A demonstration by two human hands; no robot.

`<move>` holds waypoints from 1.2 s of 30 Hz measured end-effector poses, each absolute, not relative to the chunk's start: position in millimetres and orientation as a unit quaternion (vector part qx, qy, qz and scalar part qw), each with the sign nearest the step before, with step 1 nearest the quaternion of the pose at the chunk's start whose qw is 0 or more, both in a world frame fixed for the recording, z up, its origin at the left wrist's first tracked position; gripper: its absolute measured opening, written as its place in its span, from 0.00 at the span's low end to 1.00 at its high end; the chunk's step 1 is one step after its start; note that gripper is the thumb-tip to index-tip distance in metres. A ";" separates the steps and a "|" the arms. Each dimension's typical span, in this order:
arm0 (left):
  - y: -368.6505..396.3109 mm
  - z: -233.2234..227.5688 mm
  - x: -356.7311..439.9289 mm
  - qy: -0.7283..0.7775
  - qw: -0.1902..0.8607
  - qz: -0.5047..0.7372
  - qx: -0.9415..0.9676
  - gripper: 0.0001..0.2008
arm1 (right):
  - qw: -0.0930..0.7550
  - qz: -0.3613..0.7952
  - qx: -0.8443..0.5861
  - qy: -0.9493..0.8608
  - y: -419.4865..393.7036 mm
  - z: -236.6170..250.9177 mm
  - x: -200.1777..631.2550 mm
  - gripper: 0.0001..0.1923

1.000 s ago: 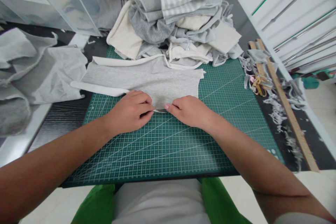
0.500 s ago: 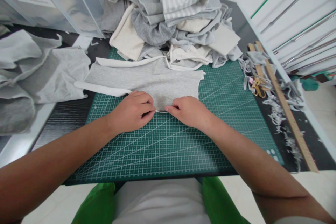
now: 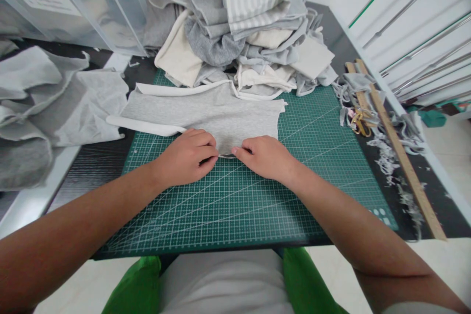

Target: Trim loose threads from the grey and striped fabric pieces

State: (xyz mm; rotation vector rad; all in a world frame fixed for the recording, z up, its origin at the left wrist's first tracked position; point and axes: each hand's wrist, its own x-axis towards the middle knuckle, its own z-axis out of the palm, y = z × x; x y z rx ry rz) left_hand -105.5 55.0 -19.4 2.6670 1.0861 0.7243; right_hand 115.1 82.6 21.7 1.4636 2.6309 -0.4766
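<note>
in the head view, the left hand point(image 3: 186, 156) and right hand point(image 3: 265, 156) sit close together, each pinching the near edge of a grey fabric piece point(image 3: 206, 110) that lies flat on the green cutting mat point(image 3: 235, 206). its white-trimmed far edge runs under the pile of folded cloth point(image 3: 243, 24). the piece looks smoothed and spread, with only the near edge in hand, so the work seems early. a wooden ruler point(image 3: 399, 149) and scissors point(image 3: 358, 120) lie untouched to the right among scraps.

We see a grey fabric piece point(image 3: 217, 113) with white trim lying flat on the mat's far half, its near edge seemingly folded.
</note>
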 end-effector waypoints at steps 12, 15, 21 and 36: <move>55.3 -18.7 -106.5 0.353 0.099 0.248 0.897 0.07 | 0.041 -0.159 0.485 0.859 83.7 22.8 114.4 0.26; 55.6 -18.7 -106.2 0.356 0.101 0.246 0.896 0.06 | 0.043 -0.160 0.483 0.860 84.7 23.4 114.6 0.26; 56.0 -19.0 -106.0 0.359 0.101 0.248 0.894 0.07 | 0.057 -0.153 0.477 0.863 85.0 22.9 114.0 0.26; 57.1 -19.0 -106.7 0.356 0.105 0.246 0.896 0.07 | 0.056 -0.128 0.487 0.862 80.9 20.9 112.8 0.23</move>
